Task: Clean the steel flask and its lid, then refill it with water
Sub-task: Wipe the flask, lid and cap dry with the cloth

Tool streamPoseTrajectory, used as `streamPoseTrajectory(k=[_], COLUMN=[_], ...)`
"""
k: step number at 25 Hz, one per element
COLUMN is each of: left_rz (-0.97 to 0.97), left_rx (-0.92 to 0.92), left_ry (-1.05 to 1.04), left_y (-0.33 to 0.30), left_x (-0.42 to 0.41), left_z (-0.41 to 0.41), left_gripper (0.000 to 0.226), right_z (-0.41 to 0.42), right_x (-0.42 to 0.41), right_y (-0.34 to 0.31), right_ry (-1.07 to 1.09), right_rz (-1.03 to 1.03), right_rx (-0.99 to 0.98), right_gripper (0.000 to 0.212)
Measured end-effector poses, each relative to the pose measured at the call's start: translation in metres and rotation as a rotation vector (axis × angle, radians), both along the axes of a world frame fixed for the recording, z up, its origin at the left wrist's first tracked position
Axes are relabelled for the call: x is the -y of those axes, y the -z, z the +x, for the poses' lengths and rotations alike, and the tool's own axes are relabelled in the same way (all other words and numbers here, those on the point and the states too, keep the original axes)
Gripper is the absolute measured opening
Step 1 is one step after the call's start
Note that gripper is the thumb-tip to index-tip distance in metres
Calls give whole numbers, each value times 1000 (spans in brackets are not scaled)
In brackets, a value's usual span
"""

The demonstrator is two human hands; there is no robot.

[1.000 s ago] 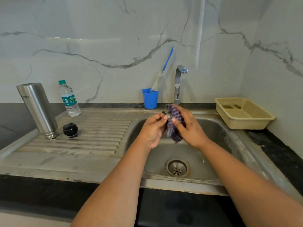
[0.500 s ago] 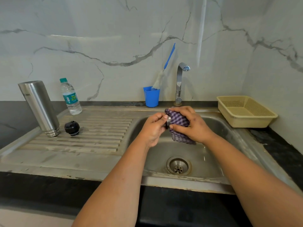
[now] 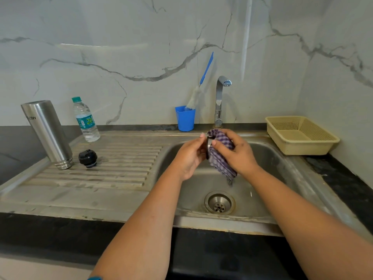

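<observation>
Over the sink basin (image 3: 268, 158), my left hand (image 3: 188, 156) grips a steel lid cup (image 3: 208, 144) by its rim. My right hand (image 3: 238, 152) holds a purple checked cloth (image 3: 220, 160) wrapped over that lid; most of the lid is hidden under the cloth, whose tail hangs down. The steel flask (image 3: 47, 134) stands upside down on the ribbed drainboard (image 3: 121, 164) at the left. A black stopper cap (image 3: 87, 158) sits beside it.
A plastic water bottle (image 3: 85, 120) stands behind the flask. A blue cup (image 3: 185, 118) with a bottle brush (image 3: 199, 87) is next to the tap (image 3: 220, 100), which is not running. A beige plastic basket (image 3: 300, 135) rests at the sink's right. The drain (image 3: 219, 203) lies below my hands.
My right hand has turned the cloth around the lid, and the cloth's tail hangs lower now. The flask, the cap and the bottle stay where they were.
</observation>
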State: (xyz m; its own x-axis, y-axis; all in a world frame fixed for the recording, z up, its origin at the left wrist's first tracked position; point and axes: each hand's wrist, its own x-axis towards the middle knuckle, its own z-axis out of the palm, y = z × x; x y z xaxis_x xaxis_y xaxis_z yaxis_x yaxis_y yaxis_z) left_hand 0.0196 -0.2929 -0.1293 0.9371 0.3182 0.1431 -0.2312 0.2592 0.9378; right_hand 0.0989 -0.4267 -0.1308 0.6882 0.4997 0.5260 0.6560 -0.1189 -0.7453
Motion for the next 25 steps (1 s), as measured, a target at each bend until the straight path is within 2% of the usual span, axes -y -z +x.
streamPoseTrajectory(k=[2, 4, 6, 9, 11, 12, 14, 15, 17, 18, 19, 20, 22, 23, 24, 25], left_rz=[-49, -80, -109, -76, 6, 61, 158, 202, 306, 340, 343, 309, 156, 87, 53, 60], left_rx=[-1, 22, 61, 75, 52, 46, 48, 52, 49, 44, 40, 34, 46, 64, 83, 96], left_ry=[-41, -51, -71, -133, -162, -154, -122, -110, -114, -122, -132, -143, -147, -137, -121, -99], left_y=[1, 0, -1, 2, 5, 5, 4, 3, 4, 6, 8, 9, 7, 5, 3, 2], left_x=[-2, -3, -5, -7, -6, -5, -1, 1, 4, 6, 6, 6, 3, 1, 1, 2], left_z=[3, 2, -1, -1, 0, 0, 0, 0, 1, 1, 2, 3, 2, 1, 1, 0], left_gripper=[25, 23, 24, 20, 20, 21, 24, 24, 24, 24, 25, 25, 25, 25, 25, 25], right_z=[2, 2, -4, -8, -5, -2, 2, 2, 4, 4, 3, 3, 7, 7, 8, 8], right_x=[2, 4, 2, -1, 5, 10, 13, 14, 11, 10, 10, 10, 10, 9, 8, 7], right_y=[3, 1, -5, -8, -6, -6, -7, -6, -6, -6, -6, -7, -9, -10, -9, -7], right_ry=[-31, -74, -98, -259, -278, -256, -243, -275, -376, -389, -371, -300, -127, -109, -106, -126], right_rz=[-65, -123, -110, -178, -338, -346, -223, -121, 118, 141, 113, 25, -156, -187, -167, -114], right_rx=[320, 414, 263, -173, -78, 18, 17, -89, -570, -709, -706, -539, 7, 217, 292, 224], right_gripper=[49, 60, 61, 52, 65, 73, 73, 67, 56, 53, 55, 60, 71, 72, 72, 69])
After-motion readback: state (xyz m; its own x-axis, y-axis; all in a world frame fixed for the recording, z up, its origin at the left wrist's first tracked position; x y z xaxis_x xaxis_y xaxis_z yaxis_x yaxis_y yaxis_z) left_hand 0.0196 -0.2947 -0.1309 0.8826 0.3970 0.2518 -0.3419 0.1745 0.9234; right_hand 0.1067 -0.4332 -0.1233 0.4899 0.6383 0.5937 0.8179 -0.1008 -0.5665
